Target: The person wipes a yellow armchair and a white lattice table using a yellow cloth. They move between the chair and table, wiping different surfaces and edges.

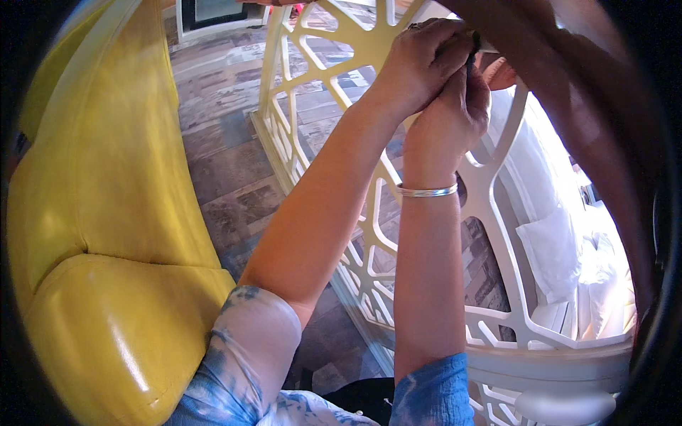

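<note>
My left hand (426,58) and my right hand (453,117) meet at the upper right, fingers pinched around a small dark item (473,48), perhaps a strip or cord; its kind cannot be told. A silver bangle (429,190) circles my right wrist. Both hands are in front of a white cut-out lattice panel (367,48). Close by on the right hangs a dark brown, smooth mass (581,80), blurred and partly out of view. Part of another person's hand or skin (498,72) seems to show just behind my right fingers.
A yellow upholstered seat (122,186) fills the left side. Wood-look patchwork flooring (234,160) lies between it and the lattice. White cushions (551,255) rest beyond the lattice at the right. A white-framed dark panel (213,13) stands at the top left.
</note>
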Motion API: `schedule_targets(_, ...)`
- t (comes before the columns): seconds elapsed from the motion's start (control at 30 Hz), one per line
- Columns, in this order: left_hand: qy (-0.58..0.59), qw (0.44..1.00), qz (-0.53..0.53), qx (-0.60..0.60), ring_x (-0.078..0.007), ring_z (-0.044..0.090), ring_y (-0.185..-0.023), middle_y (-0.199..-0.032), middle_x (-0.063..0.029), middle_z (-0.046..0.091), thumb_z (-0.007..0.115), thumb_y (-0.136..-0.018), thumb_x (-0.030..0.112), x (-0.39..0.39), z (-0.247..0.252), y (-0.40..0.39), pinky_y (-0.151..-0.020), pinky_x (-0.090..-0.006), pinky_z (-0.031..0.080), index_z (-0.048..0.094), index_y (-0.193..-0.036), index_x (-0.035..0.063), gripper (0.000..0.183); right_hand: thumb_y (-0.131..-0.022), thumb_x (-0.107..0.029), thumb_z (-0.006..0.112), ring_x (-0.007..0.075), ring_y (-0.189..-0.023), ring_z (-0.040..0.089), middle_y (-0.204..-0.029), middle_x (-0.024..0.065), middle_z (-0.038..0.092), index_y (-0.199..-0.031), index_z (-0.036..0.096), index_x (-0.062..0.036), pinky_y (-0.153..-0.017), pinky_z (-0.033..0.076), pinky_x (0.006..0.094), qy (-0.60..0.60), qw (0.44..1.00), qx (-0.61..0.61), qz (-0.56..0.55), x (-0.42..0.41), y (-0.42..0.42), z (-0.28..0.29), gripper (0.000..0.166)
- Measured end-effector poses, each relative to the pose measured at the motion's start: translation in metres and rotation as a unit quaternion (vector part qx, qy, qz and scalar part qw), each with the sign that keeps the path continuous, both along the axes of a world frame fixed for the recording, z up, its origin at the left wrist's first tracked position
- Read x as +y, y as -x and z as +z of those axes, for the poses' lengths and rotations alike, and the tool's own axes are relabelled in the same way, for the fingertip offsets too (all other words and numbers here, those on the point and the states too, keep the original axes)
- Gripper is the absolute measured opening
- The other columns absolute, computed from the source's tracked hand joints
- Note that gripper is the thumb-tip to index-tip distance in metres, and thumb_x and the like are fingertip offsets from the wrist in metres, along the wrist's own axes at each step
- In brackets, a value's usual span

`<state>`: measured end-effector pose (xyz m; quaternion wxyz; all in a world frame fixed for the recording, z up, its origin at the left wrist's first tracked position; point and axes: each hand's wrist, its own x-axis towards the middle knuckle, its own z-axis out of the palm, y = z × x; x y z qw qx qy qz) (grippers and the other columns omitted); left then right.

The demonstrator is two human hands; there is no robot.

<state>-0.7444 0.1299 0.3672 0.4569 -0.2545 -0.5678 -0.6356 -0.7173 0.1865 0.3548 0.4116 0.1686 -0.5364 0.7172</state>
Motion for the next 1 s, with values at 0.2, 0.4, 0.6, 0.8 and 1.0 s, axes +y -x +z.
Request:
schedule_targets(0.2,-0.025,0.960,0.258,0.106,-0.0367,0.060,-0.098,-0.104,-0.0176,0.064,0.058,-0.089,0.000,-0.004,-0.058,0.013,-0.085,-0.0409,0.049,0.064,-0.107,0.0035,0.020,-0.083,-0.013,0.058,0.0343,-0.083,0.067,-0.096,0.0221,0.067,-0.095,0.069,0.0004,-0.077,0.052,0.0377,-0.384,0.905,-0.056,-0.175,0.011,0.000,-0.006,0.021)
schedule_targets(0.4,-0.103,0.962,0.239,0.086,-0.0373,0.061,-0.099,-0.106,-0.0217,0.063,0.059,-0.090,0.007,-0.017,-0.029,0.034,-0.085,-0.0418,0.049,0.065,-0.105,0.0022,0.017,-0.095,-0.016,0.055,0.0177,-0.099,0.065,-0.111,0.0113,0.069,-0.119,0.065,-0.0013,-0.089,0.049,0.0285,-0.244,0.960,0.063,-0.119,-0.018,-0.003,-0.024,0.030)
schedule_targets(0.6,0.026,0.982,0.132,-0.136,-0.0408,0.062,-0.099,-0.101,-0.0235,0.066,0.059,-0.089,0.020,-0.035,-0.002,0.045,-0.086,-0.0459,0.049,0.066,-0.106,0.0027,0.025,-0.096,-0.012,0.051,0.0233,-0.114,0.058,-0.124,0.0144,0.061,-0.124,0.062,-0.0006,-0.100,0.044,0.0316,-0.166,0.985,-0.011,0.044,-0.016,-0.005,-0.015,0.032)
schedule_targets(0.8,-0.030,0.974,0.221,-0.045,-0.0394,0.062,-0.097,-0.101,-0.0208,0.066,0.060,-0.087,0.011,-0.032,-0.026,0.033,-0.086,-0.0434,0.049,0.067,-0.106,0.0032,0.022,-0.098,-0.012,0.050,0.0190,-0.109,0.059,-0.122,0.0127,0.062,-0.124,0.061,0.0015,-0.096,0.044,0.0286,-0.176,0.982,-0.044,0.050,-0.015,-0.005,-0.032,0.032)
schedule_targets(1.0,-0.063,0.978,0.189,-0.054,-0.0381,0.059,-0.100,-0.105,-0.0235,0.064,0.062,-0.084,0.009,-0.031,-0.031,0.046,-0.090,-0.0452,0.046,0.066,-0.108,-0.0005,0.025,-0.103,-0.037,0.042,0.0219,-0.126,0.048,-0.136,0.0132,0.052,-0.134,0.051,0.0005,-0.107,0.034,0.0317,-0.232,0.971,-0.019,0.059,-0.019,-0.005,-0.032,0.050)
